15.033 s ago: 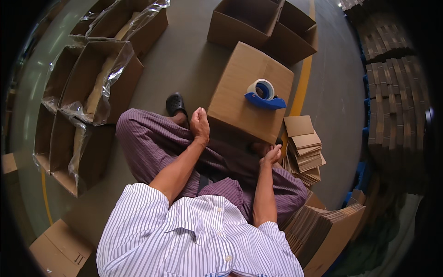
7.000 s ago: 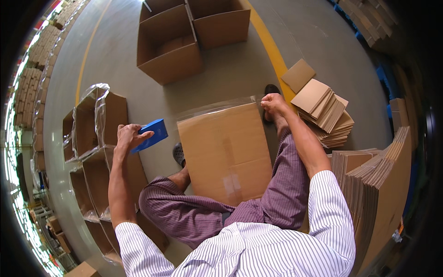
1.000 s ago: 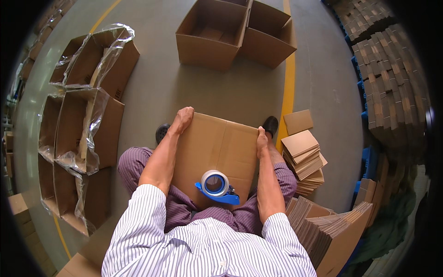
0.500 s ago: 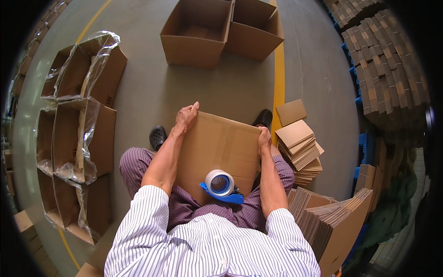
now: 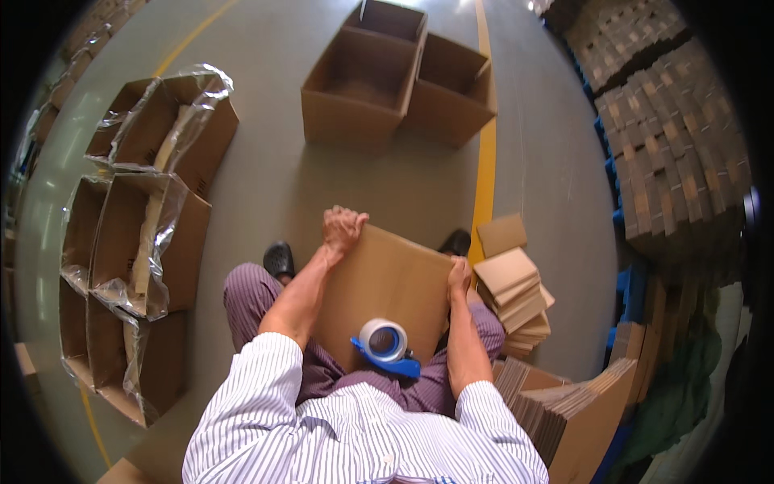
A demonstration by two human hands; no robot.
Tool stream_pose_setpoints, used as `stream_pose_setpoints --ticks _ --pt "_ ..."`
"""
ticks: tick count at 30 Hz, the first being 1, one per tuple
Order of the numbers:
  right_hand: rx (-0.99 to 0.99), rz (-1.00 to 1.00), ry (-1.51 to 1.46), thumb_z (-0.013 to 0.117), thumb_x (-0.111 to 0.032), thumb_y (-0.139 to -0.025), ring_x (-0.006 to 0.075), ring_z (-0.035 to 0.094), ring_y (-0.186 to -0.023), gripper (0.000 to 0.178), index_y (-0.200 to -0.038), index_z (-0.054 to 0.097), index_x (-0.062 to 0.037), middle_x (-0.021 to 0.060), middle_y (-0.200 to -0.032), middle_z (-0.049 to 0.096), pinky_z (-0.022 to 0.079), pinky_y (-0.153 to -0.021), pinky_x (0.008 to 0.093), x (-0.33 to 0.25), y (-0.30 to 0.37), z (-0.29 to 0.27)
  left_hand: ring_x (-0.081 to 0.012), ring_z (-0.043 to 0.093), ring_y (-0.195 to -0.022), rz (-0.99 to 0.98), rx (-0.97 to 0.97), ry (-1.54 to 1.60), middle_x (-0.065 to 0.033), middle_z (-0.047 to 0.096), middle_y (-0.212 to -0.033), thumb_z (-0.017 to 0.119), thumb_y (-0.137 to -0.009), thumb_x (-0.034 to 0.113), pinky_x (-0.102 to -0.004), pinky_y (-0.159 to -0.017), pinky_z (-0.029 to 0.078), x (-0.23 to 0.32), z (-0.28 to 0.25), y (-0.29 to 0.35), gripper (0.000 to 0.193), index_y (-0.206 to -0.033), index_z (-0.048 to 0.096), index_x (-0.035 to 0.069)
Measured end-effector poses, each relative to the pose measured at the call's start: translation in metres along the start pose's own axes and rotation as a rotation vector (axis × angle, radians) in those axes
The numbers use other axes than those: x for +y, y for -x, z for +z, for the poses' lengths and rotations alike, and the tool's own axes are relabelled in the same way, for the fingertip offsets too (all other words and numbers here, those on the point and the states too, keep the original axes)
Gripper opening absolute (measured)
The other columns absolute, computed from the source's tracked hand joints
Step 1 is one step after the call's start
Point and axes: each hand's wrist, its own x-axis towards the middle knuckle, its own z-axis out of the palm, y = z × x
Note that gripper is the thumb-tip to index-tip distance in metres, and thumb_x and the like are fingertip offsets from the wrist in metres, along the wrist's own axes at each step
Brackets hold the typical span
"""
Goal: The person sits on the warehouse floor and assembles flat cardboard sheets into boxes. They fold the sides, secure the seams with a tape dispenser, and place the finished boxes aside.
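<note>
A brown cardboard box [image 5: 387, 278] rests across my thighs, its broad flat face turned up toward me. My left hand [image 5: 343, 230] is closed over its far left corner. At the far right corner, my right hand [image 5: 459, 274] grips the box edge, with the thumb on top. A blue tape dispenser [image 5: 391, 365] carrying a roll of clear tape [image 5: 372, 335] lies at the near end of the box, close to my waist, and neither hand touches it. The underside of the box is hidden.
Open cartons [image 5: 351, 125] stand ahead on the floor beside a yellow line [image 5: 486, 161]. Left are several open boxes lined with clear plastic [image 5: 173, 242]. Small cardboard pieces [image 5: 509, 274] are piled by my right leg, flattened cartons [image 5: 584, 419] nearer me. Tall carton stacks [image 5: 677, 137] line the right.
The far edge of the box has tipped down and nearer to me, both hands moving with it. The head view has shifted, so the surroundings sit differently in the picture.
</note>
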Motion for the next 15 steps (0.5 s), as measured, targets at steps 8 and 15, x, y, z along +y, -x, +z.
stream_pose_setpoints --ticks 8,15 --pt "-0.13 0.224 0.1 0.022 -0.06 -0.1 0.04 0.054 -0.119 0.076 -0.129 0.056 0.0009 0.0254 -0.128 0.058 0.042 -0.1 0.0418 -0.011 0.071 0.006 -0.0387 0.042 -0.132 -0.066 -0.227 0.04 -0.0121 0.018 -0.16 0.052 -0.095 0.039 -0.0498 -0.105 0.04 -0.024 -0.012 0.071 0.067 -0.152 0.029 0.011" --pt "-0.145 0.607 -0.029 0.019 -0.078 -0.089 0.0384 0.053 -0.122 0.093 -0.135 0.054 -0.0056 0.0206 -0.13 0.059 0.042 -0.101 0.0425 0.017 0.147 -0.018 -0.0351 0.065 -0.088 -0.049 -0.037 0.531 -0.0148 0.068 -0.087 0.062 -0.091 0.027 -0.0438 -0.09 0.047 0.064 -0.12 0.096 0.027 -0.097 0.069 0.002"
